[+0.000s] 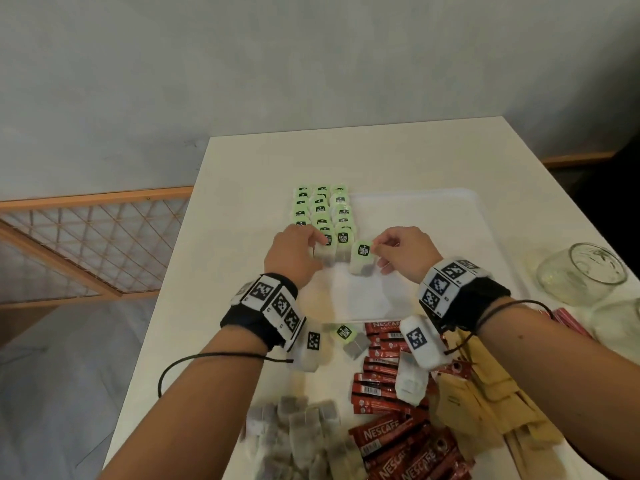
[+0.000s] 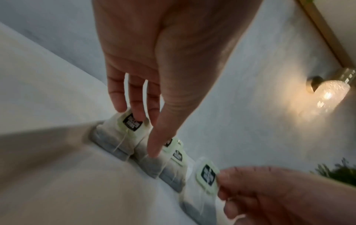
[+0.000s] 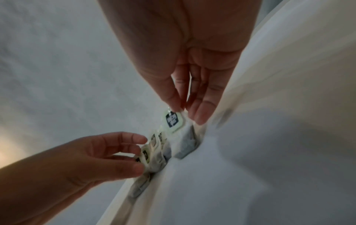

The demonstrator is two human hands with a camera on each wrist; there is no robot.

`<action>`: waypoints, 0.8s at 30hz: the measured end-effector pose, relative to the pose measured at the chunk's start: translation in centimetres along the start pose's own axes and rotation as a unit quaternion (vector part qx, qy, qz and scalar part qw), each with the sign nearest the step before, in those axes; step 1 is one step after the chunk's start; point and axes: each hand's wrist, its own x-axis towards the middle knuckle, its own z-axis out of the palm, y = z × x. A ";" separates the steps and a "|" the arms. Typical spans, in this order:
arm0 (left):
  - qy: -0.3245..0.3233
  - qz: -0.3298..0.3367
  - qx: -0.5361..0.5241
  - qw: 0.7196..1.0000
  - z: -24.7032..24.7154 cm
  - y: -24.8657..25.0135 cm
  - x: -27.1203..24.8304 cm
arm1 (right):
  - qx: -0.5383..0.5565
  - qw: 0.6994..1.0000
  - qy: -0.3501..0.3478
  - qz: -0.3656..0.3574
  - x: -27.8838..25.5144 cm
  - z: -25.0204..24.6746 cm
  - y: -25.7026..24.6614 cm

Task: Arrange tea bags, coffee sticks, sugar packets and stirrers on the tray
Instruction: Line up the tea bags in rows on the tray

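Item: tea bag (image 1: 362,258), pinched by tag in our right hand (image 1: 401,249); left hand (image 1: 294,252), fingers straight, steadies rows (image 1: 322,209). We should lower it flush, tag upward.

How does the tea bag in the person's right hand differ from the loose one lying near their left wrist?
The held tea bag is pinched at its green tag by the right hand over the white tray, beside the rows of tea bags. The loose tea bag lies untouched on the table, off the tray. The held one hangs lined up with the rows; the loose one lies askew. Both carry the same green tag with a dark logo.
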 end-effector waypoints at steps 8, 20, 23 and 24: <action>-0.035 -0.010 0.176 0.984 0.8 1.6 1.6 | 0.029 1.000 -0.003 -0.002 1.0 2.1 -0.7; -0.075 0.016 0.168 0.983 -0.3 3.0 -1.9 | -0.033 0.999 -0.015 -0.022 -0.4 1.4 -1.9; -0.104 0.048 0.158 0.981 -0.5 2.9 -5.4 | -0.078 0.992 -0.059 -0.081 -3.8 -1.1 -1.2; -0.116 0.056 0.155 0.979 -0.4 2.8 -6.6 | -0.087 0.987 -0.091 -0.097 -5.2 -1.9 -0.6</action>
